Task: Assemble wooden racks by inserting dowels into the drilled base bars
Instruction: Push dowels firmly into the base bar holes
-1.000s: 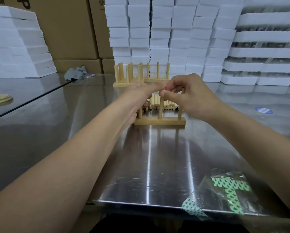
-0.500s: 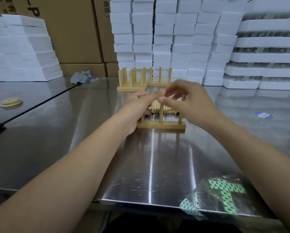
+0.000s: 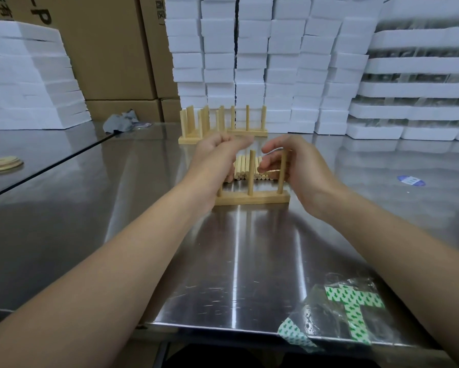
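A person's two bare forearms reach forward over a shiny steel counter. Between the hands stands the rack being built: a short wooden base bar lying crosswise on the counter, with three dowels upright in it. The middle dowel rises free in the gap between the two hands. The left hand has its fingers curled in toward the palm and covers most of the left dowel; it cannot be told whether the hand grips anything. The right hand is released, its fingers loosely curved and apart, pinching nothing, and the right dowel stands just in front of its palm. Just beyond the fingertips of both hands lies a row of loose dowels, side by side on the counter and partly hidden by the hands. Farther beyond the hands stand finished racks with their dowels upright. Behind those rise stacks of white foam blocks and brown cardboard boxes. Well to the left of the left hand are a crumpled grey cloth and a small pile of round wooden discs. To the right of the right hand a blue sticker lies on the counter. Near the right elbow, at the counter's near edge, lies a clear plastic bag with green-and-white patterned strips.
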`<state>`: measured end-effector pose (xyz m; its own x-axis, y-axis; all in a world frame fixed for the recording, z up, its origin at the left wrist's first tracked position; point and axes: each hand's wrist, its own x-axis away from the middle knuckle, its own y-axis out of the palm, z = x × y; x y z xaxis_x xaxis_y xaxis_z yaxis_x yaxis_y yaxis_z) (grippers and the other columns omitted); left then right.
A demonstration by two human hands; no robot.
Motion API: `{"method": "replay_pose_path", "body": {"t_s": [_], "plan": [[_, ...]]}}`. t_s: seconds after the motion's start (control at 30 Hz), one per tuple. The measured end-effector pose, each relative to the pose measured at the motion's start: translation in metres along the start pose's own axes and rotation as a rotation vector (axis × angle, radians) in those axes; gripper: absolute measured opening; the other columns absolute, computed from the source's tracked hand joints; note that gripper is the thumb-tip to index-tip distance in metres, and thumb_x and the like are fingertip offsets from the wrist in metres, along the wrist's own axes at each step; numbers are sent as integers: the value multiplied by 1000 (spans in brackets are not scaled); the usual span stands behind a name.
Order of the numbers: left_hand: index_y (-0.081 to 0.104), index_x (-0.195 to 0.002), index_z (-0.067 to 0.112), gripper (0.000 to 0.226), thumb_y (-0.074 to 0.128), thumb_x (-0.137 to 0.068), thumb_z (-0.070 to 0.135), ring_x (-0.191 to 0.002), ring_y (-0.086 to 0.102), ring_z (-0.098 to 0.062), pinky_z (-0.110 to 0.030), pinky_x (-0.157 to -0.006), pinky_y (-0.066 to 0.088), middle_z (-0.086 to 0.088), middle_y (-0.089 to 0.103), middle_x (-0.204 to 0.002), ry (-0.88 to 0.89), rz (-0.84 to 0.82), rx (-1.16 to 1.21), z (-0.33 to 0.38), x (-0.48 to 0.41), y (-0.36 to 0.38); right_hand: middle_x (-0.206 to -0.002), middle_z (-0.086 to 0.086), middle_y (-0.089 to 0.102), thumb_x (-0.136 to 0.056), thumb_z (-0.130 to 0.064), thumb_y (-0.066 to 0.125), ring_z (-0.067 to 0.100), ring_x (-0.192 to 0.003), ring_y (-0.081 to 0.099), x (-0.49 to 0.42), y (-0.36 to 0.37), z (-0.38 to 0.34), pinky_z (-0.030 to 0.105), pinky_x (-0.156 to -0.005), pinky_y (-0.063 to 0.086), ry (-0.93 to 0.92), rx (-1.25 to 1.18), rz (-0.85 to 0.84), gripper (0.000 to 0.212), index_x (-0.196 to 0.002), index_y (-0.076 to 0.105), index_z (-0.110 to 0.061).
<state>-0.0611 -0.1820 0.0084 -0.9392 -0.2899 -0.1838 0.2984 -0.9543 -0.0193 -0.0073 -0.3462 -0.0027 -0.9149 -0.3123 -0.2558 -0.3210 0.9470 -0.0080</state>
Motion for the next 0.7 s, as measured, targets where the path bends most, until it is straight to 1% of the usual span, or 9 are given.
{"method": "replay_pose_path", "body": {"t_s": [0.07, 0.13, 0.2, 0.23, 0.3, 0.37, 0.47, 0.6, 0.7], "plan": [[56, -89, 19, 31, 82, -92, 36, -51, 35, -10, -31, -60, 35, 9, 36, -58, 15, -3, -49, -3, 0, 1, -66, 5, 65, -97, -25, 43, 22, -69, 67, 1, 3, 2, 34, -74, 53, 1, -24, -6, 30, -81, 66, -13], [52, -91, 17, 35, 82, -91, 35, -52, 31, -12, -31, -59, 32, 6, 33, -61, 15, -5, -55, -4, 1, 1, -59, 2, 53, -94, -26, 44, 18, -59, 55, 2, 5, 3, 30, -65, 48, 6, -72, 3, 27, -73, 58, -15], [48, -88, 18, 38, 82, -91, 34, -52, 28, -13, -31, -59, 31, 5, 29, -62, 12, -2, -47, -4, 0, 3, -58, -1, 37, -85, -29, 45, 16, -54, 34, 1, 8, 2, 29, -57, 32, 19, -115, 13, 22, -67, 44, -18], [47, -84, 19, 39, 82, -90, 34, -53, 27, -14, -31, -59, 31, 5, 28, -63, 7, 3, -48, -4, 0, 3, -60, -1, 29, -80, -30, 44, 17, -57, 23, 1, 10, 1, 31, -56, 22, 29, -124, 10, 20, -66, 36, -20], [48, -87, 19, 36, 81, -90, 33, -56, 27, -15, -32, -59, 31, 5, 26, -64, -15, 5, -50, -3, -2, 5, -65, 0, 18, -75, -31, 43, 20, -65, 10, 2, 12, -2, 38, -61, 11, 42, -115, 2, 22, -69, 23, -22], [51, -94, 21, 32, 81, -89, 33, -55, 26, -16, -34, -58, 29, 6, 25, -64, -42, -10, -50, -2, -5, 5, -67, 1, 15, -78, -30, 41, 21, -67, 8, 2, 12, -2, 40, -62, 9, 44, -103, 6, 25, -73, 18, -21], [52, -98, 19, 36, 82, -87, 35, -54, 28, -15, -34, -56, 27, 8, 26, -60, -85, -28, -54, -2, -9, 2, -64, 0, 15, -94, -23, 34, 21, -67, 8, 2, 11, 0, 42, -64, 8, 45, -86, 9, 28, -71, 18, -22], [62, -94, 20, 26, 84, -88, 33, -47, 25, -10, -28, -51, 24, 12, 28, -54, -156, -107, -32, 0, -11, -2, -64, 0, 15, -98, -18, 31, 22, -68, 6, 3, 11, 1, 43, -65, 8, 51, -103, 8, 29, -74, 15, -21], [61, -85, 24, 26, 85, -88, 32, -44, 27, -8, -27, -49, 25, 14, 30, -52, -149, -100, 1, -1, -11, -4, -61, -2, 18, -97, -19, 32, 21, -65, 9, 2, 12, 2, 41, -63, 10, 46, -116, -1, 33, -67, 21, -23]]}}
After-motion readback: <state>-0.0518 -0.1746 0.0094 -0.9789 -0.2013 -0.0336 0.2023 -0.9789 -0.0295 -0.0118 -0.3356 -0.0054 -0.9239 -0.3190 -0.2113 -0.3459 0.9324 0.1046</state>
